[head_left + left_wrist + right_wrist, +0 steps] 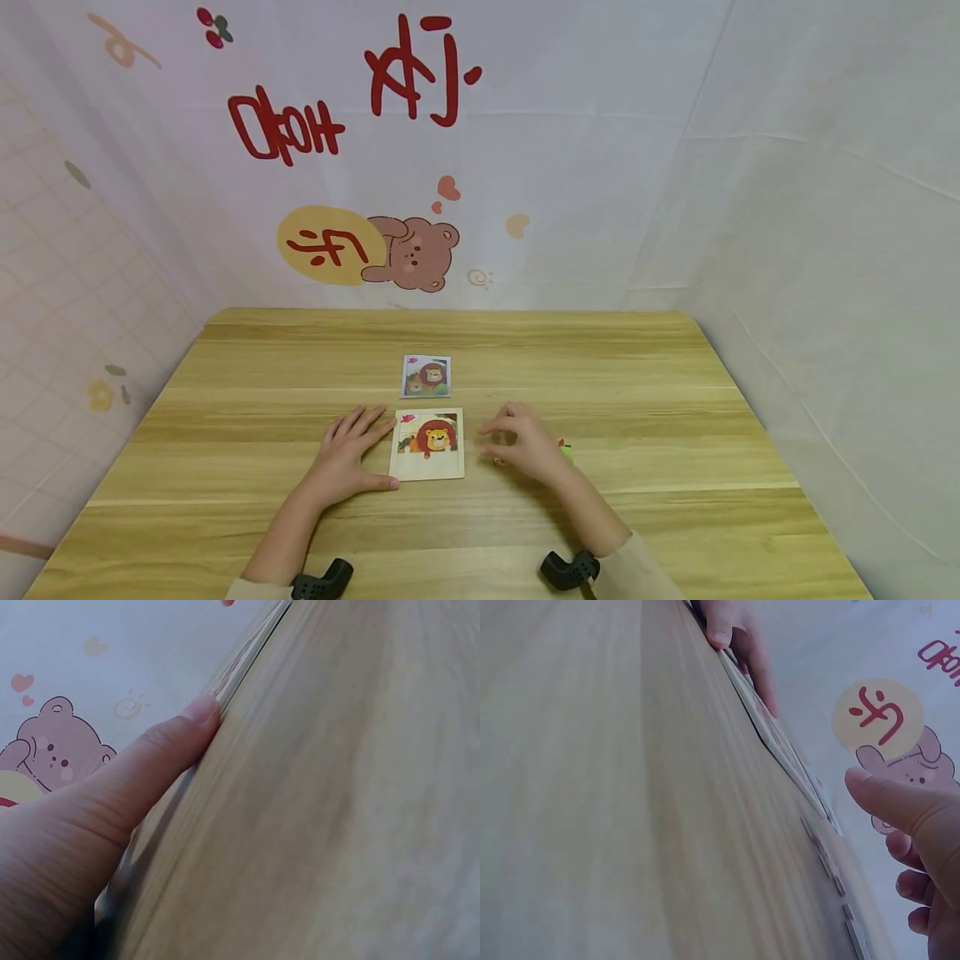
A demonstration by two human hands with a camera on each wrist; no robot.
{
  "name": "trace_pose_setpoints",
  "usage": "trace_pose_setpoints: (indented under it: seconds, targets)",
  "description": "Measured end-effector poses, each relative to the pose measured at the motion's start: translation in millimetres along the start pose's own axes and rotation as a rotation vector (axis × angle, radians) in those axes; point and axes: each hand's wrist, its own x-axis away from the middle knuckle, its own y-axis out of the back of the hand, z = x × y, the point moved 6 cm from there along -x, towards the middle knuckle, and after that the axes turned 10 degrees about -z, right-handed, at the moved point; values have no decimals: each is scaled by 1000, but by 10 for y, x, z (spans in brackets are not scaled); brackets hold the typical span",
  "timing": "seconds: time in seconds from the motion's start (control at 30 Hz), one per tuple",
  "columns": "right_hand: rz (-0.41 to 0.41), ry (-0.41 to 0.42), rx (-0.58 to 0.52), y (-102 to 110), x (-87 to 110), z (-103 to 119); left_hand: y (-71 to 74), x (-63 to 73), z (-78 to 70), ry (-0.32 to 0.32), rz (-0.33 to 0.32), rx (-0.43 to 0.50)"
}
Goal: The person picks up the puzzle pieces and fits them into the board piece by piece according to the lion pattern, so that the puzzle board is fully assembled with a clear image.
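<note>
A square wooden jigsaw puzzle board (427, 468) lies on the table, its upper part filled with a lion picture and its lower strip bare wood. At its left side, my left hand (348, 454) rests with spread fingers; the thumb (199, 712) touches the board's edge in the left wrist view. Just right of the board hovers my right hand (528, 446), thumb and fingers apart, with nothing between them. Loose puzzle pieces (821, 859) lie flat beneath it. A green piece (566, 454) peeks out beside the right wrist, while the hand partly hides the others.
Behind the board lies a small picture card (426, 377) with the lion scene. The wooden table (675, 500) extends to both sides. White cloth (585, 150) with a printed bear and red characters hangs behind it and along the sides.
</note>
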Motion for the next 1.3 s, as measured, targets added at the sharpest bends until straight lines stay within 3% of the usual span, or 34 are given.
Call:
trace_pose_setpoints:
  seconds: [0.27, 0.53, 1.07, 1.3]
  targets:
    - [40, 30, -27, 92, 121, -91, -6, 9, 8, -16, -27, 8]
    - [85, 4, -20, 128, 186, -185, -8, 8, 11, 5, -2, 4]
    - [104, 12, 3, 106, 222, -314, -16, -3, 31, 9, 9, -3]
    - [111, 22, -10, 104, 212, -320, -10, 1, 16, -17, -28, 6]
